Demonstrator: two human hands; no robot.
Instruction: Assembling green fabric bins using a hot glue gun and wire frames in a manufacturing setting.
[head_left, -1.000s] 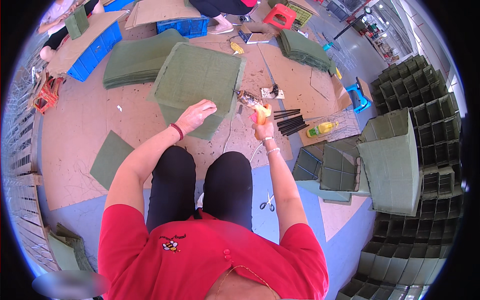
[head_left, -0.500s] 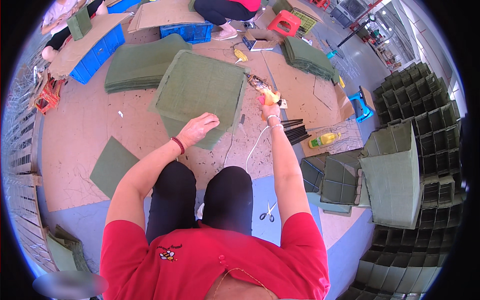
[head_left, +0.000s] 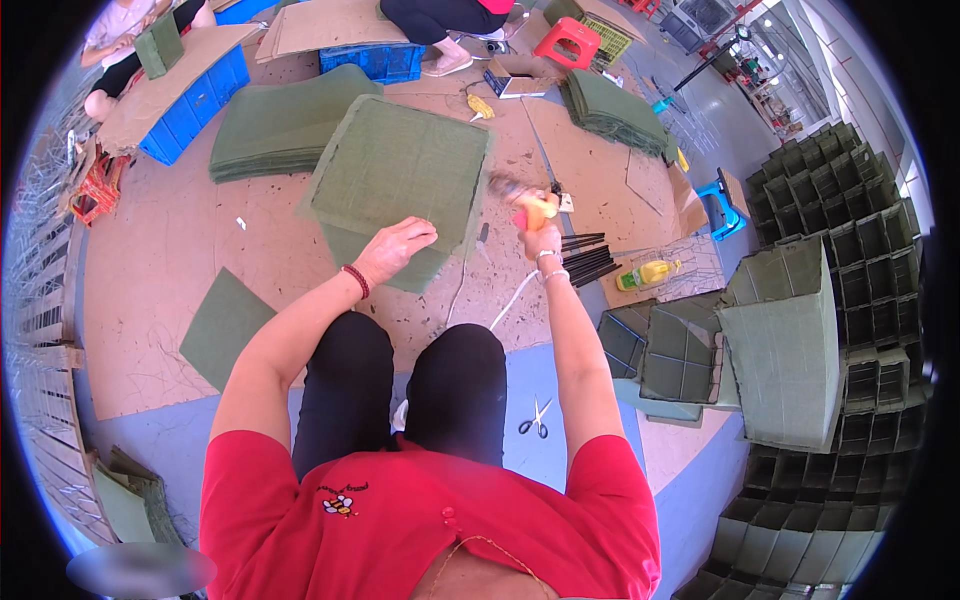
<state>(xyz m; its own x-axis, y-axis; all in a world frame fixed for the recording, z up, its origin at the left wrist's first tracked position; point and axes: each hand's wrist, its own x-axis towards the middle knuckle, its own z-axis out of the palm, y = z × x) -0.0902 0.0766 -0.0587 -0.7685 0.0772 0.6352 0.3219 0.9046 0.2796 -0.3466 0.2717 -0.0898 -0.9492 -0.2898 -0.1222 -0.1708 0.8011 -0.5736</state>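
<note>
Honestly, looks about midway to me. The sheet [head_left: 408, 160] lies flat, beyond the left hand [head_left: 398, 246] and left of the tool [head_left: 537, 212], with an under-sheet [head_left: 408, 273] poking out beside the left hand. That hand has its fingers drawn together at the sheet's near edge, but I can't tell if they're really pinching it. Right hand [head_left: 541, 241], well apart from the left, is wrapped round the tool's yellow handle; the tip's blurred near the sheet's right edge, so no clue whether it touches.

Done, I'd say: the boxes [head_left: 780, 345] right of the right hand, plus a whole wall of boxes [head_left: 880, 275] farther right. Left to do, I'd guess: the big stack [head_left: 280, 120] past the left hand, the smaller pile [head_left: 615, 108] past the right, maybe the loose sheet [head_left: 230, 328] left of the left hand.

Clutter: black sticks [head_left: 590, 261] just right of the right hand, bottle [head_left: 645, 275] beyond those, scissors [head_left: 537, 419] bodyward of it. White cord [head_left: 515, 298] trailing below that hand could snag.
</note>
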